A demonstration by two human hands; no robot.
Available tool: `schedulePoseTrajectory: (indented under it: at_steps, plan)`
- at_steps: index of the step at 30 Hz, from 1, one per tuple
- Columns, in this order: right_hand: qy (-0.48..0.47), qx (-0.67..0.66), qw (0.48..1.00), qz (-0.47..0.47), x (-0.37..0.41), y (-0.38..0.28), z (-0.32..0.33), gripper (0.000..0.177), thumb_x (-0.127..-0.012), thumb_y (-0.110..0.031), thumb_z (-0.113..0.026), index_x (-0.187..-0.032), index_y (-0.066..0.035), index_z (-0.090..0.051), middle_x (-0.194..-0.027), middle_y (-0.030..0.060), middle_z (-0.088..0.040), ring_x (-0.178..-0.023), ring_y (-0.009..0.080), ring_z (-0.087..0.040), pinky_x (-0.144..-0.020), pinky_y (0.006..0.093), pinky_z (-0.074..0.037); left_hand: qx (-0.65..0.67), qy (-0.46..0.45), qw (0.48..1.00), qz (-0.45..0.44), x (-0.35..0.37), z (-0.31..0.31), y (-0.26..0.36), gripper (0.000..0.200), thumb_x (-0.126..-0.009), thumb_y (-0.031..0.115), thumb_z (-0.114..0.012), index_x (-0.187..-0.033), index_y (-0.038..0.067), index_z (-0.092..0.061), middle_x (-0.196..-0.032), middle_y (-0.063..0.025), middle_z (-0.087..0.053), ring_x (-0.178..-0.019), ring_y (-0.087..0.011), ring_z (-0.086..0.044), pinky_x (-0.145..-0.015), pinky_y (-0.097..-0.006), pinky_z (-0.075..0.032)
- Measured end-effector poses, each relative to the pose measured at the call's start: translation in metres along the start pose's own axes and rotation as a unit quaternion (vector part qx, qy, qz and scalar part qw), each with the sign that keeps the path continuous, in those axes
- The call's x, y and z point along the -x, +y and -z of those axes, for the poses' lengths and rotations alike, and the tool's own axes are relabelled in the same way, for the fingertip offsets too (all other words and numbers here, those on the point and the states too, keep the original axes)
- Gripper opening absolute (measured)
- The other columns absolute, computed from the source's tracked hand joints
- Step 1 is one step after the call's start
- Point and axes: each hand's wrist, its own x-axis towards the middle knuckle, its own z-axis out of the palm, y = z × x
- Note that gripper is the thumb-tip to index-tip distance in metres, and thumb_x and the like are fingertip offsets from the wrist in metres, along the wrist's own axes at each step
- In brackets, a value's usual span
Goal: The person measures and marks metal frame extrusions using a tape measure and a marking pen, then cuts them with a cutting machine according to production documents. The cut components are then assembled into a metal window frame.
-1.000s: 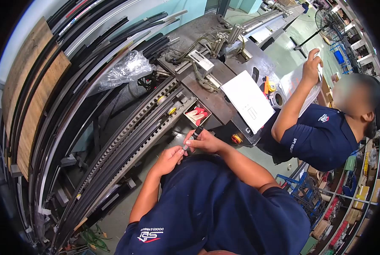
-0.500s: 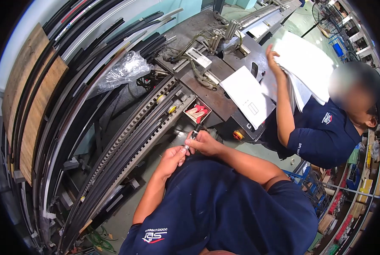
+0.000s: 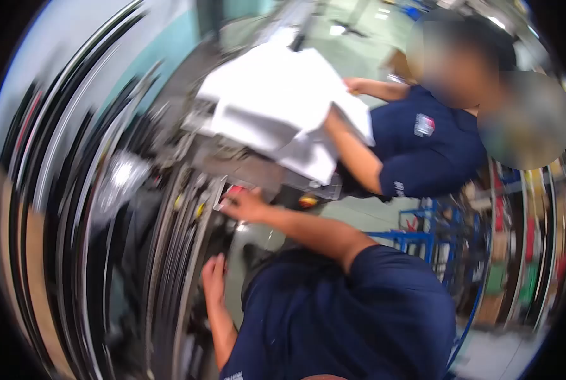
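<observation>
My right hand point(image 3: 247, 204) is at the small open box point(image 3: 218, 194) at the end of the rail rack, beside red pieces point(image 3: 235, 190) in it. Motion blur smears its fingers, so I cannot make out whether they hold anything. Lower down, my left hand point(image 3: 214, 277) hangs beside the long dark profiles point(image 3: 174, 278), apart from my right hand. Its fingers point upward and are blurred too. No tool shows clearly in either hand.
Across the machine bench point(image 3: 214, 158), a co-worker in a dark blue shirt point(image 3: 425, 142) handles large white sheets point(image 3: 276, 95). Long curved strips point(image 3: 61, 164) and a clear plastic bag point(image 3: 121, 180) are on the left. A blue metal frame point(image 3: 425, 234) and loaded shelves point(image 3: 517, 234) stand at right.
My hands were together on a small dark tool with a pale end; now they are apart, the right at the box, the left lower. The view has turned. The co-worker's sheets now lie across the bench.
</observation>
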Motion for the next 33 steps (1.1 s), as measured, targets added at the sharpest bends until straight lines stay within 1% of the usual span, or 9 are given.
schedulePoseTrajectory:
  at_steps: [3, 6, 12, 17, 22, 24, 25, 28, 33]
  plan:
    - [0.139, -0.136, 0.981, 0.014, 0.012, 0.004, -0.018, 0.038, -0.098, -0.046, -0.065, -0.120, -0.016, -0.067, -0.112, 0.0136, -0.070, -0.116, 0.0339, -0.062, -0.101, 0.0515, -0.038, -0.048, 0.011, 0.997, 0.061, 0.007, 0.019, -0.021, 0.037, -0.105, 0.024, -0.065, -0.073, 0.008, -0.055, -0.070, 0.0021, -0.052, -0.069, -0.0088, -0.047, -0.066, -0.0299, -0.039]
    - [0.131, -0.020, 0.985, 0.110, 0.026, 0.015, -0.019, 0.027, -0.097, -0.038, -0.068, -0.114, -0.016, -0.067, -0.129, 0.0091, -0.064, -0.128, 0.0296, -0.053, -0.102, 0.0489, -0.038, -0.099, -0.014, 0.992, 0.072, 0.005, 0.032, -0.027, 0.037, -0.104, 0.026, -0.067, -0.074, 0.004, -0.065, -0.072, -0.0008, -0.061, -0.071, -0.0097, -0.053, -0.069, -0.0290, -0.042]
    - [0.179, 0.093, 0.964, 0.171, 0.048, 0.024, -0.009, 0.075, -0.088, -0.036, -0.077, -0.152, -0.010, -0.045, -0.142, 0.0142, -0.054, -0.139, 0.0328, -0.045, -0.112, 0.0512, -0.035, -0.194, -0.027, 0.981, -0.016, -0.012, 0.012, 0.010, 0.026, -0.101, 0.022, -0.073, -0.089, -0.001, -0.076, -0.084, -0.0007, -0.072, -0.077, -0.0075, -0.059, -0.073, -0.0260, -0.047]
    - [0.064, 0.023, 0.978, 0.195, 0.142, 0.070, 0.029, 0.077, -0.088, -0.034, -0.074, -0.155, -0.013, -0.042, -0.145, 0.0149, -0.054, -0.141, 0.0353, -0.045, -0.112, 0.0569, -0.037, -0.200, -0.143, 0.967, -0.063, -0.021, -0.049, 0.022, 0.015, -0.100, 0.011, -0.072, -0.098, -0.003, -0.078, -0.100, -0.0068, -0.078, -0.094, -0.0123, -0.068, -0.091, -0.0295, -0.052]
    - [-0.101, -0.095, 0.987, 0.083, 0.264, 0.199, 0.057, 0.037, -0.093, -0.035, -0.070, -0.125, -0.017, -0.068, -0.114, 0.0109, -0.075, -0.109, 0.0334, -0.071, -0.094, 0.0502, -0.054, -0.276, -0.357, 0.891, -0.044, 0.002, -0.185, 0.001, 0.017, -0.098, 0.004, -0.062, -0.096, -0.003, -0.078, -0.098, -0.0057, -0.078, -0.087, -0.0121, -0.066, -0.084, -0.0287, -0.052]
    - [-0.035, -0.093, 0.995, 0.025, 0.332, 0.250, 0.070, 0.036, -0.095, -0.037, -0.069, -0.123, -0.015, -0.070, -0.109, 0.0125, -0.077, -0.101, 0.0335, -0.073, -0.087, 0.0459, -0.057, -0.315, -0.418, 0.851, -0.039, 0.014, -0.243, -0.017, 0.019, -0.095, 0.007, -0.062, -0.093, -0.003, -0.078, -0.091, -0.0063, -0.078, -0.082, -0.0115, -0.064, -0.079, -0.0286, -0.051]
    - [-0.006, -0.118, 0.992, -0.032, 0.370, 0.272, 0.080, 0.037, -0.095, -0.038, -0.068, -0.124, -0.015, -0.070, -0.111, 0.0124, -0.077, -0.102, 0.0333, -0.073, -0.086, 0.0461, -0.057, -0.473, -0.394, 0.784, -0.079, 0.023, -0.281, -0.018, 0.021, -0.091, 0.016, -0.065, -0.087, -0.001, -0.076, -0.079, -0.0087, -0.073, -0.077, -0.0119, -0.063, -0.073, -0.0303, -0.050]
    - [0.074, -0.162, 0.970, -0.168, 0.483, 0.328, 0.113, 0.041, -0.096, -0.041, -0.068, -0.127, -0.014, -0.069, -0.115, 0.0133, -0.077, -0.104, 0.0324, -0.074, -0.088, 0.0458, -0.057, -0.452, -0.477, 0.748, -0.096, 0.043, -0.382, -0.062, 0.024, -0.090, 0.022, -0.064, -0.085, 0.000, -0.073, -0.072, -0.0102, -0.065, -0.072, -0.0146, -0.062, -0.067, -0.0332, -0.048]
    - [0.341, -0.244, 0.846, -0.331, 0.652, 0.358, 0.153, 0.034, -0.098, -0.030, -0.070, -0.124, -0.007, -0.071, -0.109, 0.0129, -0.077, -0.103, 0.0267, -0.074, -0.090, 0.0389, -0.057, -0.502, -0.602, 0.580, -0.222, 0.122, -0.563, -0.086, 0.025, -0.090, 0.026, -0.060, -0.089, 0.007, -0.077, -0.079, -0.0152, -0.071, -0.076, -0.0288, -0.069, -0.071, -0.0418, -0.052]
